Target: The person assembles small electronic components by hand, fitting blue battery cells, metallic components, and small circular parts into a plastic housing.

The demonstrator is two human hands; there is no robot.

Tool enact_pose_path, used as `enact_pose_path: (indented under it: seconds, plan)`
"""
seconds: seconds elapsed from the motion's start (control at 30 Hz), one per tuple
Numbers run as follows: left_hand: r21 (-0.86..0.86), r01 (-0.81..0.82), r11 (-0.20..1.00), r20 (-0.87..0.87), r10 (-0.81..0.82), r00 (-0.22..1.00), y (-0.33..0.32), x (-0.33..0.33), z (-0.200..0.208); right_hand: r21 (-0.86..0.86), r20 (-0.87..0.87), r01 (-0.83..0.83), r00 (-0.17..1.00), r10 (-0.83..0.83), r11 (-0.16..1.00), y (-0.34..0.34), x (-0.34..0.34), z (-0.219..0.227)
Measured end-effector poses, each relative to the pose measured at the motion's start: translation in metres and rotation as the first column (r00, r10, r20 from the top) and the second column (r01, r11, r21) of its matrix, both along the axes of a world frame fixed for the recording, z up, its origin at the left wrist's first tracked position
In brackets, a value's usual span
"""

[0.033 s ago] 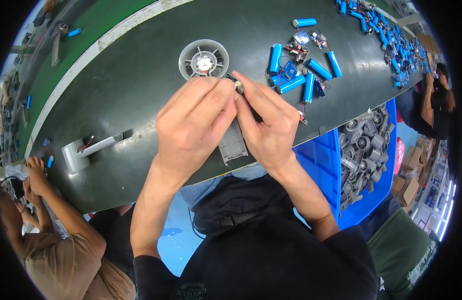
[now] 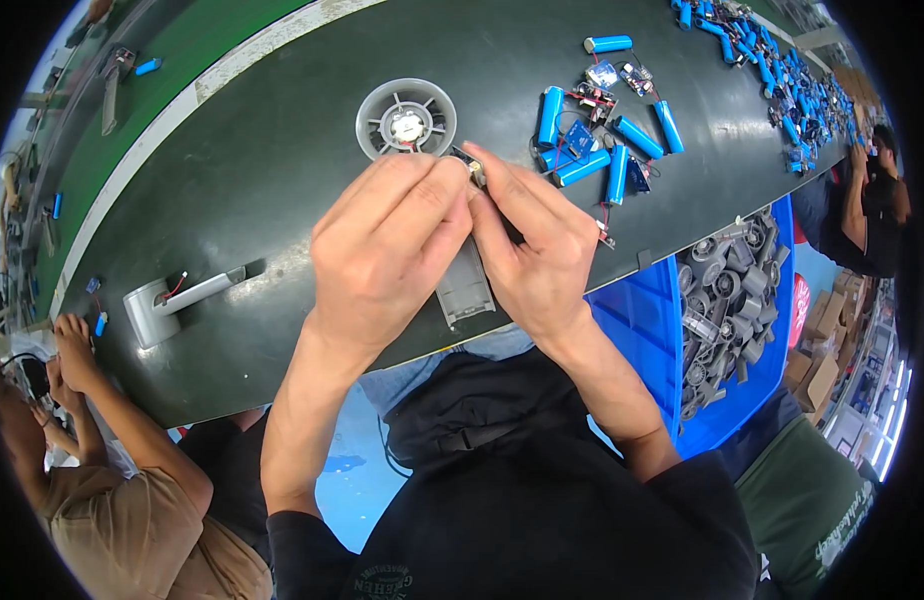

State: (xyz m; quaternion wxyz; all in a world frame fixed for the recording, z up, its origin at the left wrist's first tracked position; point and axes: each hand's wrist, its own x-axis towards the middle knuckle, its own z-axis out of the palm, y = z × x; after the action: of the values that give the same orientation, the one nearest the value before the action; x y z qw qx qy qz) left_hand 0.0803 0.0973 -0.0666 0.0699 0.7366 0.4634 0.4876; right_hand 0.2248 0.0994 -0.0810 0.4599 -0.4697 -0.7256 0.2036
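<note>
Over the dark bench [image 2: 282,150], left hand [image 2: 387,250] and right hand [image 2: 537,255] pinch a small metal part [image 2: 476,172] between meeting fingertips, just below the grey fan wheel [image 2: 407,120].

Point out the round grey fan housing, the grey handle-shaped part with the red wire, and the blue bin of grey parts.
Round grey fan housing [image 2: 407,118], head view: on its ribbed ring beside the hub.
Grey handle-shaped part [image 2: 167,304], head view: on its bent body.
Blue bin [image 2: 632,325], head view: on its left wall.
</note>
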Motion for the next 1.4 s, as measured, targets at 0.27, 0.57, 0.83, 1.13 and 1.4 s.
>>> enact_pose_path:
  seconds: [0.27,0.57,0.83,1.13,1.4]
  plan:
    - [0.002,0.017,1.000,0.034,-0.017,0.999,0.000,-0.004,-0.002,0.013,0.014,-0.023,1.000,0.022,1.000,-0.001,-0.001,0.000]
    - [-0.033,0.031,0.999,0.037,-0.030,0.999,0.001,-0.004,0.000,0.044,0.030,-0.037,0.999,0.036,0.998,0.000,0.000,0.000]
    - [-0.068,0.017,0.998,0.066,-0.012,0.998,-0.005,0.001,0.002,-0.016,-0.034,-0.013,0.999,0.012,1.000,-0.002,0.000,0.003]
    - [-0.562,0.007,0.827,0.493,0.328,0.806,-0.025,0.005,0.017,-0.221,0.037,-0.122,0.990,0.134,0.968,0.042,-0.004,0.042]
    - [-0.303,-0.415,0.858,0.175,0.478,0.861,0.178,-0.067,-0.005,-0.574,-0.251,-0.308,0.948,0.195,0.759,0.272,-0.067,0.041]
